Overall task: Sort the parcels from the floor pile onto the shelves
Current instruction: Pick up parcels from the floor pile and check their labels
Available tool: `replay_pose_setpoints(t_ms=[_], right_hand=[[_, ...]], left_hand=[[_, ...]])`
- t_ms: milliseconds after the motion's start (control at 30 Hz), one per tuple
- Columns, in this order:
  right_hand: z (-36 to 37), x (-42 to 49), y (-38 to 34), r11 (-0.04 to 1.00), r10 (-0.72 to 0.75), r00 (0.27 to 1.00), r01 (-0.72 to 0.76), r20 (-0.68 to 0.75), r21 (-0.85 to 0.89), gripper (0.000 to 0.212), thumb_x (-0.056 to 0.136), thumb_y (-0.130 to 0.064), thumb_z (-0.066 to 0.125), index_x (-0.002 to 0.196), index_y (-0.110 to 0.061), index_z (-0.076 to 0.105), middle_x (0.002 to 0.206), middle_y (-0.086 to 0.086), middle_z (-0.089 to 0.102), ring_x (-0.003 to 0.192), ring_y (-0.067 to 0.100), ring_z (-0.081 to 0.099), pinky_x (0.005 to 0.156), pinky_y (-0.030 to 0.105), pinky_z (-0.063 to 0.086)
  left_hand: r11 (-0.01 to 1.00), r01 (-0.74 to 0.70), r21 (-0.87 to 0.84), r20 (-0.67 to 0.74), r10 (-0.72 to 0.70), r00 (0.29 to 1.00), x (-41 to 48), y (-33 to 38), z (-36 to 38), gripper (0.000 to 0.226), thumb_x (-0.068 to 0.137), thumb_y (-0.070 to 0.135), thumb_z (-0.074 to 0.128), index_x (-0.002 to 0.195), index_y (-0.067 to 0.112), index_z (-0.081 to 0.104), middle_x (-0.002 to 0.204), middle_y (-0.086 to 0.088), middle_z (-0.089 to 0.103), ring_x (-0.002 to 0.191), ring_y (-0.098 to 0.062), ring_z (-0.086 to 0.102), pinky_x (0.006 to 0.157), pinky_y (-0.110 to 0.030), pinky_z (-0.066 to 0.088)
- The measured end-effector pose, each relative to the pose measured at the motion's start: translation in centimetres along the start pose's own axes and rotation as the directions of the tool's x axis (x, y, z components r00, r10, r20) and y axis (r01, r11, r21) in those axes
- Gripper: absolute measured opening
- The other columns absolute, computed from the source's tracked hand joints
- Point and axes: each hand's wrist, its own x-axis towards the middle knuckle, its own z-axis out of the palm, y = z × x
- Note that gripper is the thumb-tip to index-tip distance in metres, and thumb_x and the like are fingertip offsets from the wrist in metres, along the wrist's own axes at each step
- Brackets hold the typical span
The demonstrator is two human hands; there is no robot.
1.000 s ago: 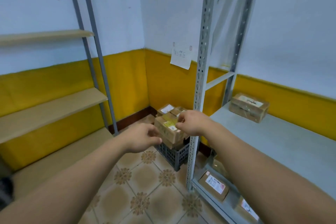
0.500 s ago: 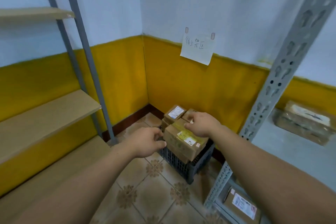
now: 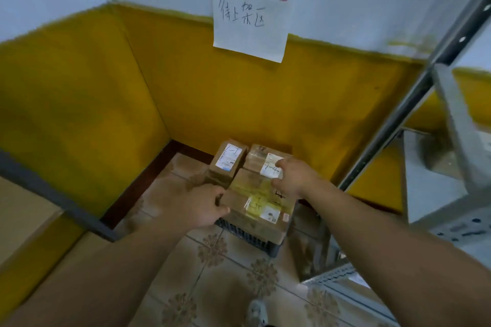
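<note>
The view has closed in on the corner pile since a moment ago, and both hands have come down onto the nearest box, so a lift looks about to begin. At the left, the left hand [image 3: 202, 206] presses against the left edge of the front box [image 3: 256, 200], fingers curled round its side. That box sits on top of a dark crate [image 3: 249, 236] on the tiled floor [image 3: 186, 287]. Behind it, the back-left box [image 3: 228, 160] carries a white label with handwriting I cannot read for sure. The back-right box [image 3: 261, 156] has a label marked "1-4" (partly under the fingers). The right hand [image 3: 296, 176] rests at the front box's far right corner, fingers spread loosely; whether it grips yet, I cannot tell. Above, a paper sign [image 3: 251, 22] reads "待上架区". The grey shelf [image 3: 435, 178] stands at the right.
</note>
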Motion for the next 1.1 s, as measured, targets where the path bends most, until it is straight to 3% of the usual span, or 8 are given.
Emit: replay_pose_setpoints(t_ms=[167,300,467,567,700,800,933,1100], right_hand=[[3.6,7.7,0.6,0.996,0.087,0.992,-0.089,0.086,0.016,0.068,0.097,-0.054,0.047,0.153,-0.02,0.028,0.153,0.013,0.035,0.138,0.035,0.036,0.107,0.046,0.041],[7.4,11.9,1.3,0.989,0.149,0.979,-0.147,0.137,-0.029,0.068,0.097,-0.058,0.045,0.151,-0.019,0.031,0.153,0.013,0.035,0.139,0.035,0.033,0.108,0.049,0.039],[13.6,15.9,2.3,0.973,0.232,0.957,-0.229,0.173,-0.038,0.064,0.096,-0.055,0.047,0.147,-0.016,0.037,0.146,0.014,0.041,0.133,0.034,0.037,0.105,0.046,0.041],[18.0,17.2,3.0,0.962,0.272,0.939,-0.263,0.208,-0.072,0.077,0.096,-0.06,0.043,0.156,-0.018,0.019,0.159,0.014,0.023,0.144,0.036,0.022,0.114,0.047,0.029],[22.8,18.1,4.7,0.935,0.353,0.91,-0.351,0.215,-0.048,0.086,0.093,-0.071,0.034,0.158,-0.026,0.0,0.165,0.013,-0.009,0.15,0.039,-0.006,0.12,0.056,0.012],[24.9,18.1,5.7,0.869,0.453,0.849,-0.489,0.272,0.079,0.091,0.087,-0.08,0.037,0.154,-0.042,-0.01,0.161,0.004,-0.029,0.149,0.04,-0.017,0.117,0.064,0.008],[25.9,18.1,6.1,0.666,0.534,0.773,-0.634,0.342,0.393,0.101,0.081,-0.077,0.056,0.154,-0.047,-0.006,0.161,-0.002,-0.031,0.147,0.048,0.014,0.114,0.053,0.032],[25.0,16.6,5.7,0.558,0.565,0.746,-0.661,0.353,0.502,0.104,0.077,-0.07,0.066,0.155,-0.045,0.002,0.158,0.011,0.006,0.136,0.047,0.034,0.108,0.05,0.042]], left_hand=[[0.994,0.064,-0.084,0.237,-0.043,0.97,8.9,-4.9,3.9,0.058,0.093,0.046,0.057,0.143,0.021,0.043,0.136,0.0,0.053,0.114,-0.018,0.055,0.095,-0.033,0.048],[0.996,0.026,-0.081,0.285,-0.002,0.959,14.6,-8.1,6.7,0.049,0.091,0.046,0.058,0.133,0.021,0.052,0.127,0.002,0.058,0.107,-0.016,0.058,0.09,-0.034,0.05],[0.997,-0.036,-0.067,0.32,0.055,0.946,22.6,-11.8,10.9,0.062,0.09,0.048,0.057,0.145,0.027,0.04,0.145,0.001,0.045,0.117,-0.019,0.055,0.092,-0.032,0.049],[0.997,-0.072,-0.039,0.344,0.081,0.935,25.7,-13.4,14.4,0.073,0.085,0.059,0.055,0.149,0.032,0.03,0.152,-0.001,0.034,0.128,-0.025,0.046,0.098,-0.036,0.045],[0.996,-0.077,-0.035,0.355,0.084,0.931,27.6,-14.3,19.0,0.083,0.086,0.066,0.052,0.151,0.041,0.007,0.161,0.002,0.006,0.146,-0.032,0.016,0.113,-0.052,0.031],[0.99,-0.057,-0.126,0.376,0.101,0.921,27.9,-13.9,20.9,0.087,0.087,0.062,0.054,0.151,0.043,-0.001,0.161,0.001,0.001,0.146,-0.032,0.018,0.113,-0.053,0.03],[0.918,0.065,-0.392,0.351,0.084,0.933,27.8,-12.9,21.7,0.088,0.087,0.049,0.063,0.152,0.043,0.003,0.16,0.002,0.015,0.141,-0.026,0.031,0.111,-0.048,0.035],[0.885,0.116,-0.451,0.337,0.049,0.94,26.4,-12.0,20.1,0.09,0.085,0.038,0.071,0.152,0.04,0.011,0.154,0.002,0.03,0.131,-0.022,0.044,0.104,-0.044,0.044]])
